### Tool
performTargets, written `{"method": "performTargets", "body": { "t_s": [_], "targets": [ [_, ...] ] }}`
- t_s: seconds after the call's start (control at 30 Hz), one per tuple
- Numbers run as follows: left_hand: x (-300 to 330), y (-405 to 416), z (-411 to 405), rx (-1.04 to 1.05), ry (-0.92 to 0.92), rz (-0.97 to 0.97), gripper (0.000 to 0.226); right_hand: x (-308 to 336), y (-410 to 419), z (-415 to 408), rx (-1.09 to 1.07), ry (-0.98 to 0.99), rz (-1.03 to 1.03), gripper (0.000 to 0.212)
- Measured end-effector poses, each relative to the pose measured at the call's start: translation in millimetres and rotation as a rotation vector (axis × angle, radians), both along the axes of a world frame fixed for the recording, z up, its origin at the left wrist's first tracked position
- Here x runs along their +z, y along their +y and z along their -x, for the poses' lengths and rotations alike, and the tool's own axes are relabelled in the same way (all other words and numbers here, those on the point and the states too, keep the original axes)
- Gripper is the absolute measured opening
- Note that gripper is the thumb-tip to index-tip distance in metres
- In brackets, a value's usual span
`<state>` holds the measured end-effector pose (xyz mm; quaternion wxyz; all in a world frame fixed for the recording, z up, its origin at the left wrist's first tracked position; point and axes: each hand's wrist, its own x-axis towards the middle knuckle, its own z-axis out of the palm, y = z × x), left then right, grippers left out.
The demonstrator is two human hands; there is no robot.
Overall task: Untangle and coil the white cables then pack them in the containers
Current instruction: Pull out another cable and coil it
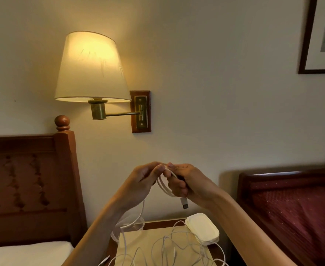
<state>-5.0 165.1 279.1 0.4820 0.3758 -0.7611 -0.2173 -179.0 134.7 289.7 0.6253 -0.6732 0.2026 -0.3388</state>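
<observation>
Both hands are raised above the nightstand, close together. My right hand (184, 181) grips a small coil of white cable (165, 186), its USB plug (184, 204) hanging below the fingers. My left hand (146, 178) pinches the same cable at the top of the coil; the cable's free length drops behind my left wrist. A tangle of white cables (169, 248) lies on a pale board (150, 237) on the nightstand. A white lidded container (202, 228) sits at the board's right. A clear container (128, 227) stands at the left, partly hidden by my left forearm.
A lit wall lamp (90, 68) hangs over the nightstand. A wooden headboard (31, 179) and white bedding stand at the left. Another bed frame with a dark red cover (295, 214) is at the right. A framed picture (322, 35) hangs top right.
</observation>
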Motion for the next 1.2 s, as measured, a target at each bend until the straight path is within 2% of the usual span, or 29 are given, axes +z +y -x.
{"method": "performTargets", "body": {
  "t_s": [0.13, 0.27, 0.43, 0.57, 0.7, 0.83, 0.97, 1.03, 1.2],
  "targets": [
    [2, -2, -4, -0.086, 0.132, -0.124, 0.037, 0, 4, 1, 0.142, -0.097, -0.161, 0.041],
    [7, -8, 2, -0.124, 0.218, -0.08, 0.033, -2, 1, 0, 0.281, -0.25, -0.336, 0.04],
    [5, -14, 5, -0.088, 0.307, -0.021, 0.031, 4, -5, 1, 0.343, -0.308, -0.343, 0.037],
    [-13, -24, -1, -0.035, 0.296, -0.079, 0.033, 16, -4, 12, 0.29, -0.396, -0.41, 0.031],
    [-58, -30, -17, 0.065, 0.191, -0.039, 0.042, 41, -6, 24, 0.139, -0.484, -0.411, 0.031],
    [-94, -24, -32, 0.164, -0.126, 0.092, 0.042, 53, -16, 36, -0.05, -0.489, -0.279, 0.036],
    [-65, -3, -12, 0.145, -0.66, 0.194, 0.046, 32, -22, 21, -0.146, -0.279, -0.05, 0.035],
    [-41, 4, -2, 0.136, -0.719, 0.325, 0.044, 17, -19, 7, -0.204, -0.104, 0.134, 0.035],
    [4, 8, -12, 0.296, -0.633, 0.662, 0.024, 1, -6, -4, -0.299, 0.137, 0.441, 0.036]
  ]
}}
